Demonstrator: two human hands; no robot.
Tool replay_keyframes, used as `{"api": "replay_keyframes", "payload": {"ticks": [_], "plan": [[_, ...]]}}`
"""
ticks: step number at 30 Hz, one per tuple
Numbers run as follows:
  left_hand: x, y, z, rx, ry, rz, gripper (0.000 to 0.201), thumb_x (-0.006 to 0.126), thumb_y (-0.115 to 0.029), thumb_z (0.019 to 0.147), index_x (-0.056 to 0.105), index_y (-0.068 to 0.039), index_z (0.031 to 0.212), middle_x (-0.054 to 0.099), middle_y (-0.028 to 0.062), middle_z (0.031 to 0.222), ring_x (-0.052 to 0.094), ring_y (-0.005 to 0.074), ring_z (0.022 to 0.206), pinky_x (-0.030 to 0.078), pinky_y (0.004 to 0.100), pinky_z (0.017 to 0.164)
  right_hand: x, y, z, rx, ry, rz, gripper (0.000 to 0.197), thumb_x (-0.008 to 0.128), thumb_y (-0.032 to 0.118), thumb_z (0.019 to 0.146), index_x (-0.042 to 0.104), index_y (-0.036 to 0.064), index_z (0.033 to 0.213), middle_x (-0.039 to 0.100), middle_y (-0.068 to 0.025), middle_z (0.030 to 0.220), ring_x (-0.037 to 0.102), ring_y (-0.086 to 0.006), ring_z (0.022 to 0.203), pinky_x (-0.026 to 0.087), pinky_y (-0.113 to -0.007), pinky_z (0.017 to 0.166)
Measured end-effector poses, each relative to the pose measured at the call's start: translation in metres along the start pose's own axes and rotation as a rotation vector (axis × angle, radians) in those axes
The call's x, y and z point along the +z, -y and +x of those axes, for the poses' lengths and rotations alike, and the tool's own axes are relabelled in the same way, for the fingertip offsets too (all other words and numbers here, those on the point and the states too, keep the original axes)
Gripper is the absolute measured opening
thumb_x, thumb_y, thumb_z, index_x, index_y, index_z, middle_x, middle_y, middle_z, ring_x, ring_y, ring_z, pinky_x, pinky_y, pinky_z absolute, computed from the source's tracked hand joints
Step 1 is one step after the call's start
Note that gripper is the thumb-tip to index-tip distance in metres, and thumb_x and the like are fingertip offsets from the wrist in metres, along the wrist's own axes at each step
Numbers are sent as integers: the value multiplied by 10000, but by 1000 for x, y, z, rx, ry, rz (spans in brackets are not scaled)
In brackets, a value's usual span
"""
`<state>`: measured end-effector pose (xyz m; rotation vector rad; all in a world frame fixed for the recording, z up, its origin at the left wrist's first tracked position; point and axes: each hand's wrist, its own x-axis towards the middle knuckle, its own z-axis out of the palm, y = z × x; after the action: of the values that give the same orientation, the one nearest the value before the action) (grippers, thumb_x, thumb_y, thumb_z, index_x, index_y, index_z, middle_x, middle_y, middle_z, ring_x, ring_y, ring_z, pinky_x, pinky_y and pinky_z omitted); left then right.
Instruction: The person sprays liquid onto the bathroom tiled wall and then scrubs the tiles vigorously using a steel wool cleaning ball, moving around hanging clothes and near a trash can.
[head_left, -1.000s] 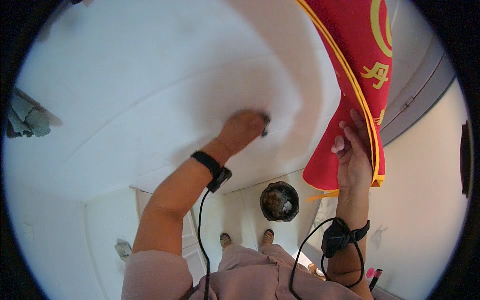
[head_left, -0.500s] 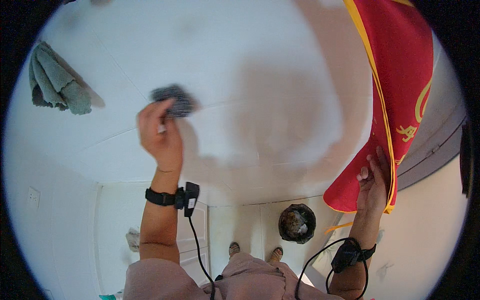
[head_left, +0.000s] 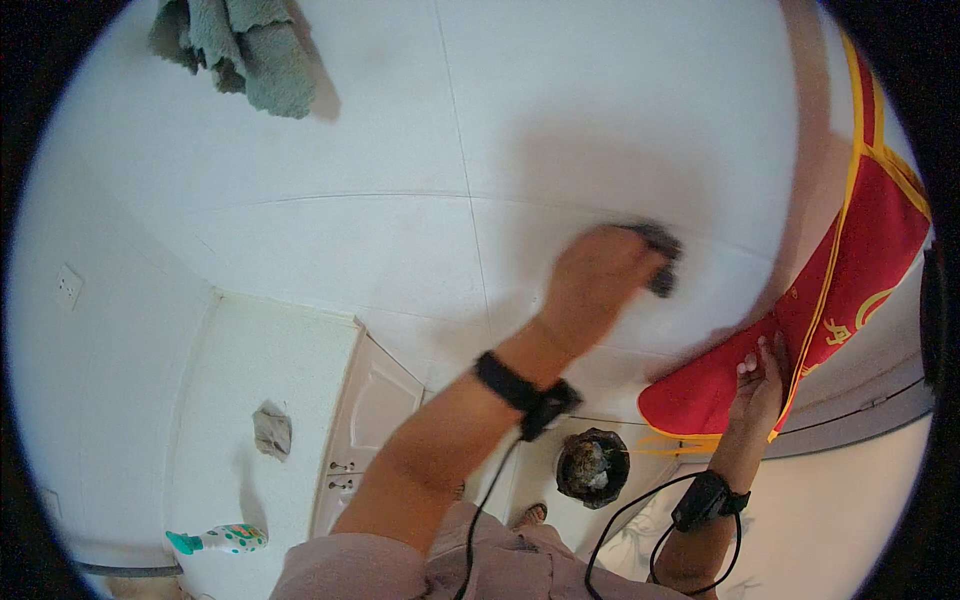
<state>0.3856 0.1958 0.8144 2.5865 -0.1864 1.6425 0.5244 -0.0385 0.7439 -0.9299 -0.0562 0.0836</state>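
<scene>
My left hand [head_left: 605, 275] is closed on a dark grey scouring pad [head_left: 660, 255], pressed against a white tiled wall [head_left: 400, 240]. Motion blurs the pad, and the back of the hand hides most of the fingers. On the right, my right hand [head_left: 760, 375] lies against a red apron-like cloth [head_left: 860, 240] with yellow edging. Its palm shows and its fingers are loosely extended, with part of the hand among the folds. Black straps with cabled boxes circle both wrists.
A grey-green towel [head_left: 265, 60] hangs at the upper left. Left below is a pale counter [head_left: 220, 400] with a crumpled grey cloth [head_left: 272, 432] and a green-capped bottle [head_left: 220, 540]. A black-lined bin [head_left: 592, 468] stands on the floor near my feet.
My left hand has swept the scouring pad rightward and slightly down the wall. The view has shifted left, showing more counter and the bottle. My right hand stays at the red cloth.
</scene>
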Motion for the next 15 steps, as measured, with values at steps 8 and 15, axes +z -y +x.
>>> {"api": "replay_keyframes", "payload": {"ticks": [8, 15], "plan": [[-147, 91, -16, -469, -462, 258, 410, 537, 159, 687, 664, -107, 972, 584, 94, 908, 575, 239, 883, 482, 308, 731, 37, 7, -10, -6, -40, -92, 431, 536, 50, 871, 474, 59, 1297, 609, -85, 998, 488, -115, 647, 434, -236, 580], [-103, 74, 13, -111, -95, 196, 283, 621, 72, 681, 683, -99, 898, 592, 81, 886, 570, 273, 863, 480, 363, 743, 44, 11, -17, 39, -37, -20, 396, 535, 44, 872, 501, 71, 1266, 601, -80, 995, 485, -108, 624, 431, -228, 546]]}}
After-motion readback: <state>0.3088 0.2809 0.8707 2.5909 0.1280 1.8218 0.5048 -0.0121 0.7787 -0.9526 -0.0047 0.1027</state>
